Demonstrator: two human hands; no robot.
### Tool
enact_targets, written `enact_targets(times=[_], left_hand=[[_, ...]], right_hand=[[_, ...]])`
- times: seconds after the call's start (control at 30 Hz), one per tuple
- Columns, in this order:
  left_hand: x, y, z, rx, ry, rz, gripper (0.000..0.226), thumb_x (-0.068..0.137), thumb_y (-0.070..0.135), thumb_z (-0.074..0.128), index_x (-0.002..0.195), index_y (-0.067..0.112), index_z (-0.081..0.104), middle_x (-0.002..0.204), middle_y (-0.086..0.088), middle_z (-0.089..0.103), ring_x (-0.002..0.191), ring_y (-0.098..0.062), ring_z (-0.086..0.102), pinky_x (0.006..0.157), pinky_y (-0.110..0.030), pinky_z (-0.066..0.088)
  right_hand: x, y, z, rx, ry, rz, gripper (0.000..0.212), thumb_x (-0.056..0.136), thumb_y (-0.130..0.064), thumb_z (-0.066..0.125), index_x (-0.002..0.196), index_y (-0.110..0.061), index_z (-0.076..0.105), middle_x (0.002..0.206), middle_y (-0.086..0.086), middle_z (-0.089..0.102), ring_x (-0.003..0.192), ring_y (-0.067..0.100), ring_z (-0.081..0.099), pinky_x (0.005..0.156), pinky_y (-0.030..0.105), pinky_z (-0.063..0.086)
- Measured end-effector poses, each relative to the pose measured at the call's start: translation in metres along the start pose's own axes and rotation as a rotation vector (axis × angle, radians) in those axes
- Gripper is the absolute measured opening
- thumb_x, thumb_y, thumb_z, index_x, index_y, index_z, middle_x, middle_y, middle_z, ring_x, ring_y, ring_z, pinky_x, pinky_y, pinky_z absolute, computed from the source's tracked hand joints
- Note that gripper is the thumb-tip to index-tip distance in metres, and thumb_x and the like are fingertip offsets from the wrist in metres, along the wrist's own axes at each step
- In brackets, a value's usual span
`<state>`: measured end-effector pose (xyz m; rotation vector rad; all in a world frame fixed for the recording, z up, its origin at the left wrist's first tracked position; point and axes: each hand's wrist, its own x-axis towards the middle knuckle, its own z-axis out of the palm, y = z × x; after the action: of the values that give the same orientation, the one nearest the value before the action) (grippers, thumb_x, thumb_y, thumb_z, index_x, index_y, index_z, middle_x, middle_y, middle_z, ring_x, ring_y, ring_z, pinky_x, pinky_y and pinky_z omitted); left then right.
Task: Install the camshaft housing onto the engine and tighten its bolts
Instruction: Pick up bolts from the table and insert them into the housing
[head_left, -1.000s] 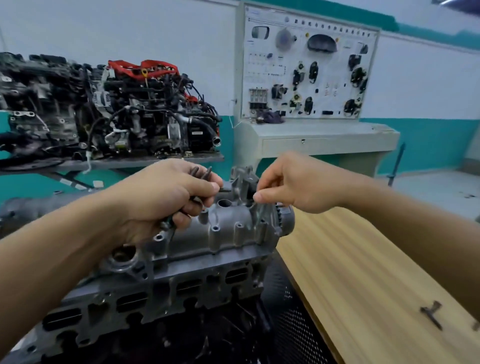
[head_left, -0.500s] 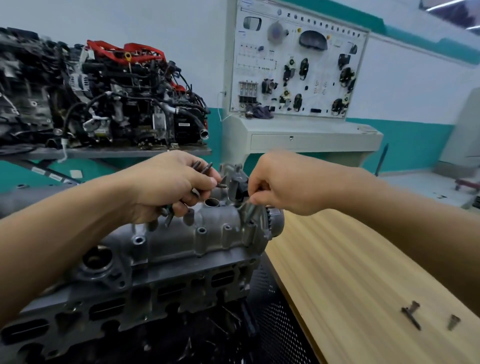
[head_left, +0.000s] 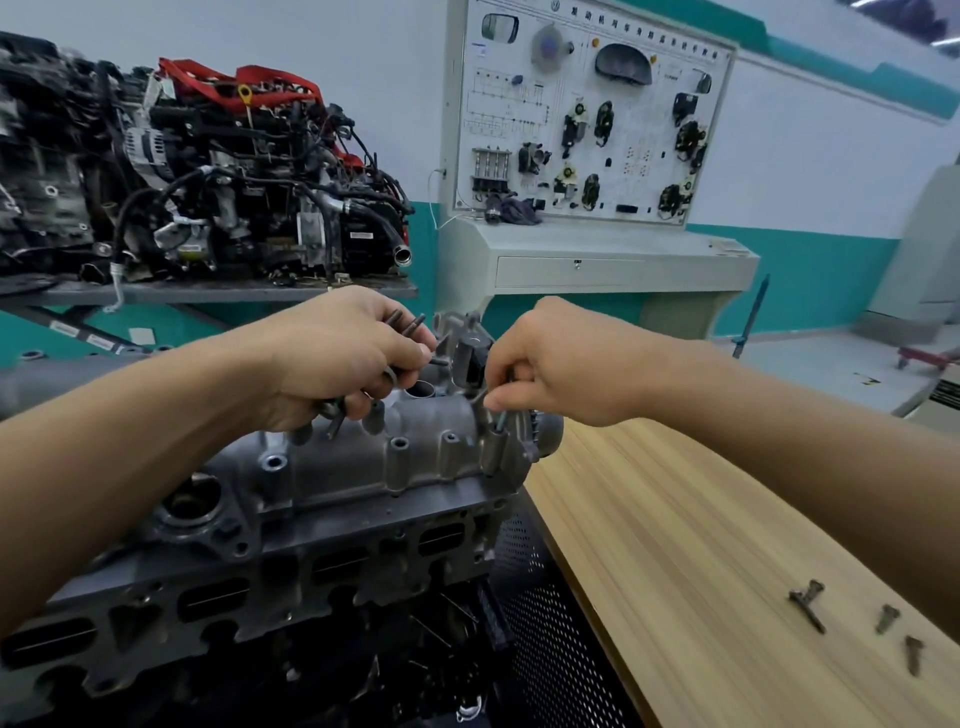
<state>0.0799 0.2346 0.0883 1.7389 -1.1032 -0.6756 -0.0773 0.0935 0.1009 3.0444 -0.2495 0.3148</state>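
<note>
The grey camshaft housing (head_left: 415, 452) lies on top of the engine (head_left: 234, 582) in the middle of the view. My left hand (head_left: 332, 358) hovers over the housing's far side and grips a bundle of dark bolts (head_left: 410, 322), whose threaded ends stick out above and below the fist. My right hand (head_left: 550, 364) pinches a single bolt (head_left: 501, 418) between thumb and fingers, and the bolt stands in a boss at the housing's right end. Several empty bolt holes show along the housing's near edge.
A wooden bench top (head_left: 701, 571) runs to the right, with three loose bolts (head_left: 810, 605) near its front right. Black perforated mesh (head_left: 550, 639) sits below the engine. A second engine (head_left: 208, 176) on a stand and a white training panel (head_left: 587, 114) stand behind.
My right hand has come down from the bracket at the housing's far end to the right-end boss, with the bolt now standing in it. My left hand kept its bundle.
</note>
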Motion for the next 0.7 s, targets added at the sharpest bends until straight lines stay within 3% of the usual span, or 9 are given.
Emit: enact_targets(times=[0.1,0.17,0.23,0.33,0.4,0.53,0.6,0.7], left_hand=[[0.002,0.002,0.0,0.009,0.004,0.004,0.012,0.099,0.002,0.053,0.095,0.009,0.062,0.061,-0.004,0.052,0.041,-0.007,0.035,0.033,-0.018,0.025],[0.004,0.003,-0.001,0.008,0.004,-0.002,0.011,0.099,0.002,0.053,0.096,0.008,0.062,0.061,-0.005,0.052,0.041,-0.007,0.036,0.033,-0.018,0.025],[0.007,0.004,-0.002,0.035,0.011,-0.013,0.011,0.099,0.003,0.054,0.094,0.009,0.062,0.058,-0.004,0.053,0.04,-0.007,0.037,0.033,-0.018,0.027],[0.012,0.0,0.001,0.159,0.039,-0.028,0.01,0.098,0.005,0.056,0.093,0.008,0.064,0.058,-0.003,0.054,0.039,-0.008,0.038,0.033,-0.02,0.029],[0.015,-0.004,0.003,0.268,0.055,-0.025,0.01,0.096,0.006,0.057,0.097,0.008,0.066,0.056,-0.002,0.056,0.039,-0.01,0.042,0.036,-0.021,0.031],[0.019,-0.007,0.002,0.362,0.062,-0.043,0.013,0.092,0.007,0.058,0.101,0.003,0.067,0.049,0.001,0.055,0.048,-0.023,0.054,0.043,-0.023,0.035],[0.019,-0.005,0.001,0.386,0.04,-0.051,0.016,0.09,0.005,0.058,0.102,-0.001,0.067,0.055,-0.003,0.054,0.05,-0.024,0.055,0.04,-0.021,0.034],[0.016,0.001,0.002,0.428,-0.019,-0.055,0.016,0.088,0.005,0.058,0.1,-0.002,0.067,0.057,-0.002,0.052,0.049,-0.022,0.049,0.039,-0.02,0.031]], right_hand=[[-0.008,0.002,0.015,0.024,0.115,0.003,0.026,0.089,-0.044,0.07,0.09,-0.018,0.071,0.055,-0.015,0.054,0.056,0.001,0.053,0.061,0.03,0.05],[-0.012,0.005,0.025,0.08,0.301,0.04,0.029,0.088,-0.049,0.068,0.088,-0.019,0.069,0.061,-0.012,0.057,0.058,0.004,0.053,0.061,0.033,0.051],[-0.012,0.006,0.032,0.119,0.458,0.114,0.033,0.088,-0.052,0.066,0.099,-0.022,0.069,0.077,-0.011,0.059,0.069,0.008,0.054,0.066,0.031,0.049],[-0.005,0.007,0.04,0.086,0.334,0.279,0.051,0.089,-0.066,0.054,0.127,-0.032,0.059,0.098,-0.009,0.058,0.088,0.014,0.057,0.076,0.035,0.051],[0.002,0.005,0.046,0.066,0.249,0.337,0.052,0.091,-0.068,0.047,0.126,-0.031,0.055,0.098,-0.002,0.064,0.086,0.023,0.061,0.075,0.039,0.054],[0.011,-0.005,0.054,-0.043,0.333,0.281,0.034,0.093,-0.048,0.054,0.111,-0.02,0.053,0.086,0.003,0.059,0.072,0.027,0.058,0.059,0.036,0.048],[0.013,-0.008,0.053,0.029,0.344,0.262,0.021,0.09,-0.028,0.059,0.109,-0.018,0.057,0.085,0.004,0.061,0.071,0.027,0.06,0.059,0.036,0.05],[0.013,-0.007,0.049,0.099,0.328,0.27,0.011,0.087,-0.017,0.06,0.098,-0.018,0.063,0.081,0.003,0.064,0.069,0.024,0.06,0.058,0.034,0.048]])
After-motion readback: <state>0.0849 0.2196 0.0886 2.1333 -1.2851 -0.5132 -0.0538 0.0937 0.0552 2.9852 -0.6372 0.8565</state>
